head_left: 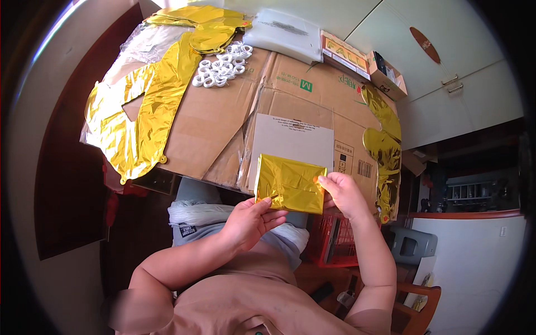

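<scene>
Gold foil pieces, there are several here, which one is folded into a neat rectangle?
The folded gold foil rectangle, held between the left hand and right hand. The large gold foil sheet and the gold foil strip lie loose and unfolded on the cardboard.

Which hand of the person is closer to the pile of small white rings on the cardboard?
Left. The left hand is below the white rings, holding the folded gold foil at its lower left corner; the right hand holds its right edge, further right.

You've got bright daylight pouring in from upper left, glare flashing off the gold foil (146,111), cupboards (446,72) washed pale, edges bending, corners black, lower left blurred.
</scene>
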Motion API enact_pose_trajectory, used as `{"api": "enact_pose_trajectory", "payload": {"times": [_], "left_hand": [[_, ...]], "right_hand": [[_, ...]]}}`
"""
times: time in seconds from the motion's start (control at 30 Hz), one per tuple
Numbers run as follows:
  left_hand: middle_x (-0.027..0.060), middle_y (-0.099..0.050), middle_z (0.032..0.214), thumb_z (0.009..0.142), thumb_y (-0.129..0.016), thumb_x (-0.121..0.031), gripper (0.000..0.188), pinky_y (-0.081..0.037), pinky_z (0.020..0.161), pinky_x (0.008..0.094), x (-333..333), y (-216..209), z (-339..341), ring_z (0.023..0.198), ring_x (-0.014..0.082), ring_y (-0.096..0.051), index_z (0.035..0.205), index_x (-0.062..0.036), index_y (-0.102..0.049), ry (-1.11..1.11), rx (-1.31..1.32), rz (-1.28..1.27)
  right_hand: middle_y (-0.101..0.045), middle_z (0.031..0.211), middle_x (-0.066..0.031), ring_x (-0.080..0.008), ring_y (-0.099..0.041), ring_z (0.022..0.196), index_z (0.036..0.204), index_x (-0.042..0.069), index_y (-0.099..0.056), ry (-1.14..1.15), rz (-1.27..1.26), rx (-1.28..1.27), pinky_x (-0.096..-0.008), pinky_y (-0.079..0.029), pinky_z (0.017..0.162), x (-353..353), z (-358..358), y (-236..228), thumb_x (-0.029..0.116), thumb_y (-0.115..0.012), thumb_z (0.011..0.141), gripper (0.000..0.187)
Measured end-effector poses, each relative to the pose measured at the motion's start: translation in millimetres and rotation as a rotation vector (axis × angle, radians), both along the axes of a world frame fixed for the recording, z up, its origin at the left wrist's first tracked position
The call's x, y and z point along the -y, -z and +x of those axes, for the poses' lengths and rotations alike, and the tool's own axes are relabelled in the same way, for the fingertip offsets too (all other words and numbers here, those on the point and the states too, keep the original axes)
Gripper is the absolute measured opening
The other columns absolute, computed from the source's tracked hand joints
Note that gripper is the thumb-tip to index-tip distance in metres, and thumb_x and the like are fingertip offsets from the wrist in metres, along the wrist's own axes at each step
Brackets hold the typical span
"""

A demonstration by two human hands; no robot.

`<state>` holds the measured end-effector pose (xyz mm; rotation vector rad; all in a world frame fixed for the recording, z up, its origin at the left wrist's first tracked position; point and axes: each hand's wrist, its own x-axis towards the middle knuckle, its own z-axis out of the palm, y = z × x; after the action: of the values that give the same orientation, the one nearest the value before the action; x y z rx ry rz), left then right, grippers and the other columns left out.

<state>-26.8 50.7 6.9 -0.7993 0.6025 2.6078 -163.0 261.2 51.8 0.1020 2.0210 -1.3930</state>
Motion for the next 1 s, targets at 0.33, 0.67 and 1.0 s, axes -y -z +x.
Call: {"api": "enact_pose_trajectory", "payload": {"times": [0.33,0.67,1.0], "left_hand": [[0.0150,-0.066,0.116,0.104,-0.047,-0.014,0.025,-0.056,0.094,0.0392,-17,10,12,0.105,0.0246,-0.067,0.123,0.0005,-0.056,-0.015,-0.013,0.016],[0.0152,-0.071,0.099,0.097,-0.063,-0.020,0.028,-0.057,0.078,0.0347,48,-19,2,0.087,0.0216,-0.071,0.114,0.0015,-0.066,0.758,-0.290,-0.888],[0.0146,-0.066,0.108,0.079,-0.066,-0.006,0.017,-0.053,0.088,0.0406,81,-21,-87,0.106,0.0324,-0.062,0.095,-0.0004,-0.067,0.497,-1.210,-2.148]], "right_hand": [[-0.031,0.153,-0.0249,-0.0440,-0.032,0.141,0.150,0.007,-0.037,-0.742,0.547,-1.046,-0.0545,-0.027,0.117,22,75,-20,0.023,-0.079,0.074,0.088],[-0.026,0.155,-0.0271,-0.0476,-0.028,0.142,0.153,0.013,-0.032,-0.784,0.588,-1.077,-0.0628,-0.023,0.114,22,69,15,0.018,-0.073,0.074,0.090],[-0.035,0.151,-0.0250,-0.0459,-0.034,0.139,0.145,0.017,-0.047,-0.760,0.640,-1.186,-0.0591,-0.030,0.112,24,65,24,0.013,-0.074,0.070,0.080]]}}
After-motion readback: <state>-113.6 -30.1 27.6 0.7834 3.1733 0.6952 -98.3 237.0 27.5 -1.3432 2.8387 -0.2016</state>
